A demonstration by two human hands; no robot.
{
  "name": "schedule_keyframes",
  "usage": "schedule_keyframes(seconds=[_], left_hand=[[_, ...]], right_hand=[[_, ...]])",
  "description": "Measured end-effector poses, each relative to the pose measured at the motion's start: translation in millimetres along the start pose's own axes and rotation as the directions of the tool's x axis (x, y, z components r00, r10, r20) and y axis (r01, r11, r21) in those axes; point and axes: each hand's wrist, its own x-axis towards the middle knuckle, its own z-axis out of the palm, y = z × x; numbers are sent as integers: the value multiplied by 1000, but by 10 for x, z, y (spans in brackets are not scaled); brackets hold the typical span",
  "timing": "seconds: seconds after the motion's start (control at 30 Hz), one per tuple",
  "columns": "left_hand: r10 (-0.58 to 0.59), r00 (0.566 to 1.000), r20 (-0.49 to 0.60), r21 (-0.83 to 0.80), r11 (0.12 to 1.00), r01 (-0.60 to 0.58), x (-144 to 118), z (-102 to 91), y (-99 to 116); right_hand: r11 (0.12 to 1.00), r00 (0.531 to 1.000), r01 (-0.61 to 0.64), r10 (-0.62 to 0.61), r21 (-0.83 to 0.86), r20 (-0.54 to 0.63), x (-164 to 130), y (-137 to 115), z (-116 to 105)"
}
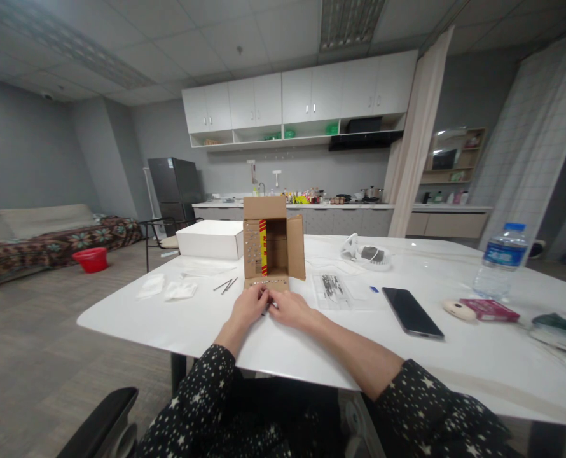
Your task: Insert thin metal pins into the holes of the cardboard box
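Note:
An open cardboard box [278,251] stands on the white table, its flaps spread and a red-and-yellow tape strip running down the left flap. Rows of small shiny dots mark that left flap [252,248] and the front flap [269,282]. At the front flap's near edge, my left hand [252,302] and my right hand [285,306] meet, fingers bent and pressed together. A small dark bit shows between them, too small to name. To their left lie thin metal tools [226,285]. A clear plastic case [333,289] with small metal pieces lies to the right.
White tissues [180,291] and a white box [210,240] are on the left. Rightward are a phone [411,312], a beige mouse-like object [458,310], a maroon pack [490,310], a water bottle [501,261] and a white tray [376,257] with a grey item.

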Motion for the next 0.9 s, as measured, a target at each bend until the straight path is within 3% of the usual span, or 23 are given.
schedule_keyframes(seconds=[0.9], left_hand=[[17, 1000, 1, -49, 999, -17, -6, 18, -19]], right_hand=[[1000, 1000, 17, -17, -11, -14, 4, 14, 14]])
